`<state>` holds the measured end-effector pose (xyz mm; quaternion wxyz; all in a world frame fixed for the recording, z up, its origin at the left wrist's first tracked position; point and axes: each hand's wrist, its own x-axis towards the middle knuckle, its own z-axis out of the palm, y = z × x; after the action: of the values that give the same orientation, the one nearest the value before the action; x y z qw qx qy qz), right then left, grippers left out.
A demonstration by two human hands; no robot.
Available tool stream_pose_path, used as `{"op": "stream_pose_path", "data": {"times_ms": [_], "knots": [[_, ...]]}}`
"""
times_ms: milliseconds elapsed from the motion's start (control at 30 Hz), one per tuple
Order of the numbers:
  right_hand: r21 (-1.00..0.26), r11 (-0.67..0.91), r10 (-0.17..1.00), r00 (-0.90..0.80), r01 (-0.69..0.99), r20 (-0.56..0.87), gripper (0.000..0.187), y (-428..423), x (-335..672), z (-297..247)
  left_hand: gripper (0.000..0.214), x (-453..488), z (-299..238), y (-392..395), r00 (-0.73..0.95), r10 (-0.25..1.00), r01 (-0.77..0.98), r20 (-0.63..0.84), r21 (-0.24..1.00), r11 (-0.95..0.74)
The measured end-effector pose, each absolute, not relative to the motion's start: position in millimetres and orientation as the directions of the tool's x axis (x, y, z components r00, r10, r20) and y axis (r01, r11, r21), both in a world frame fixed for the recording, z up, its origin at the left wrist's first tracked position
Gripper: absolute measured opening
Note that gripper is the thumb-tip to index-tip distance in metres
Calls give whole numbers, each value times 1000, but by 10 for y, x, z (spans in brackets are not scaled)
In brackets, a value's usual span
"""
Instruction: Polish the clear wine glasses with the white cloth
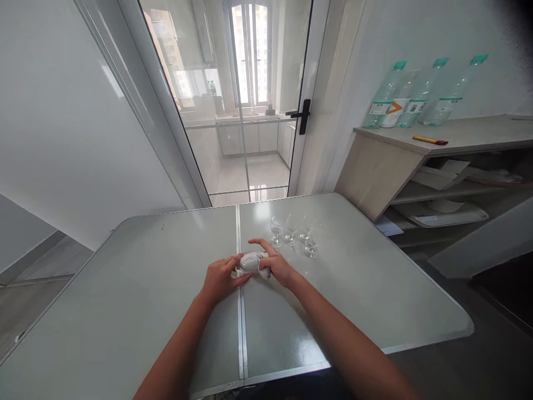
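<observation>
Between my two hands, just above the table's middle seam, lies a small rounded white bundle (250, 262), crumpled like thin paper or cloth. What is inside it, if anything, cannot be made out. My left hand (221, 279) grips its left end, the fingers on top and the thumb along the near side. On the right end, my right hand (278, 265) pinches the white material, with the index finger stretched out above it. Beyond my right hand, several clear stemmed glasses (276, 230) stand upright in a loose group on the table.
The pale table (137, 289) has a metal seam down its middle. A wooden shelf unit (377, 172) at the right carries several plastic bottles (412, 105) and a small yellow-and-red item (430, 140). Behind the table is a glass door (266, 150) with a black handle (305, 116).
</observation>
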<state>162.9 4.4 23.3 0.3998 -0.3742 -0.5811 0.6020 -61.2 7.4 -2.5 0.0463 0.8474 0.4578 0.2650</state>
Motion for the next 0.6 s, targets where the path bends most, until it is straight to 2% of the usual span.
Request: {"op": "stream_pose_path", "data": {"times_ms": [67, 133, 167, 233, 267, 333, 400, 500, 600], "knots": [[-966, 233, 858, -490, 108, 153, 77, 36, 1643, 251, 44, -603, 16, 66, 423, 856, 694, 297, 501, -516], [-860, 465, 733, -635, 210, 242, 81, 18, 1663, 282, 39, -631, 69, 72, 458, 883, 590, 103, 708, -389], [-808, 546, 670, -694, 223, 261, 83, 8, 1674, 298, 43, -653, 98, 77, 497, 867, 533, -17, 795, -290], [-754, 624, 595, -750, 203, 290, 84, -9, 1689, 324, 54, -691, 149, 84, 580, 785, 452, -217, 888, -89], [-752, 631, 585, -753, 189, 302, 83, -15, 1691, 334, 56, -701, 167, 85, 598, 759, 435, -258, 900, -38], [-798, 579, 631, -711, 165, 310, 78, -15, 1684, 347, 55, -698, 176, 85, 570, 798, 452, -196, 886, -105], [-888, 443, 727, -629, 123, 276, 70, -1, 1670, 349, 46, -673, 142, 87, 472, 881, 547, 23, 776, -314], [-994, 108, 853, -514, 5, 90, 61, 38, 1659, 324, 47, -635, 33, 102, 408, 850, 695, 332, 491, -525], [-966, -201, 899, -422, -164, -116, 64, 72, 1664, 277, 50, -589, -56, 98, 431, 793, 731, 431, 348, -587]]}}
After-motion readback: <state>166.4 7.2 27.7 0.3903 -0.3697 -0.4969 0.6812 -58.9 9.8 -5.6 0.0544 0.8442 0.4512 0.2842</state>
